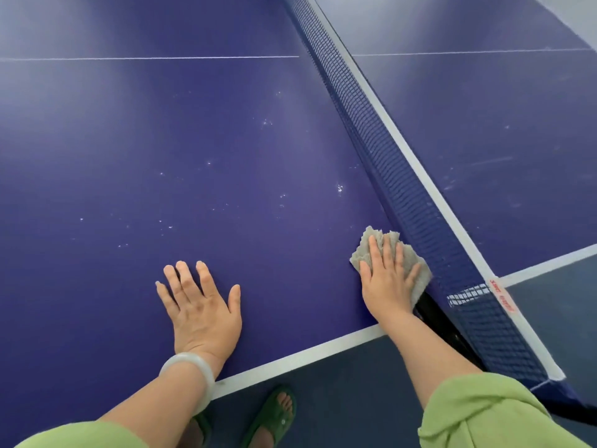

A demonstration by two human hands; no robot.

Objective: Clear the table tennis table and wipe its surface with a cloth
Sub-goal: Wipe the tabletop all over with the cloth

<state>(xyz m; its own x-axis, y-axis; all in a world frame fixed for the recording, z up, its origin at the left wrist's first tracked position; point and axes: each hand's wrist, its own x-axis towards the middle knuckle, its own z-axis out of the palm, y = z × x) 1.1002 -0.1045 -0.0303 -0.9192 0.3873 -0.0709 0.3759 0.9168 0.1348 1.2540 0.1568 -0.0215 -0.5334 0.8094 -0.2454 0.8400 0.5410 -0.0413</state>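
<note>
– Cloth (368, 248) first: where does it lie?
– Under your right hand (386, 279). It is a crumpled grey rag on the blue bench (193, 140), close to the near edge, and its far side is right up against the foot of the net (403, 189).
– Are you gripping it?
– No. Your fingers lie straight and spread on top of it and press it flat to the surface. None is curled round it.
– And your other hand?
– Your left hand (202, 305) rests palm down on the bare bench, fingers straight and apart, holding nothing, well to the left of the cloth. A pale bangle (190, 370) sits on that wrist.
– How does the surface look?
– Small white specks (340, 188) are scattered over the blue, beyond and between your hands. The white edge line (307, 354) runs beneath both wrists.
– Anything lower down?
– Your green sleeves (478, 415) are bunched near the elbows. Below the bench edge, a foot in a green sandal (274, 415) stands on the grey-blue floor (355, 399).
</note>
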